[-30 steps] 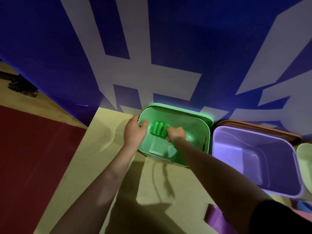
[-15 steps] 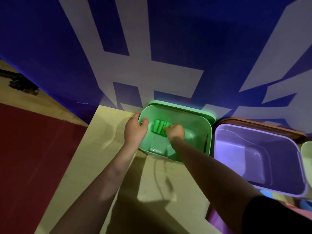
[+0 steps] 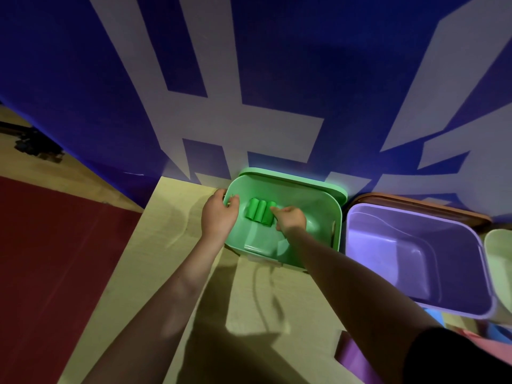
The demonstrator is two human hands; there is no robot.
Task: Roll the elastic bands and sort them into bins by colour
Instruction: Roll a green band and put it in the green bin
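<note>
Since a second ago little has shifted: the green bin (image 3: 304, 198) is still gripped at its left rim by the left hand (image 3: 219, 217), while the rightmost green roll (image 3: 270, 216) is touched by the right hand (image 3: 289, 220), fingers loosely curled, evidently being seated beside the others.

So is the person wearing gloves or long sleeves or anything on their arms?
No gloves. Both the left hand and the right hand are bare, and so are both forearms. No rings, watch or bracelets show. The only clothing in view is a dark sleeve high up on the right arm, near the bottom corner of the picture.
</note>
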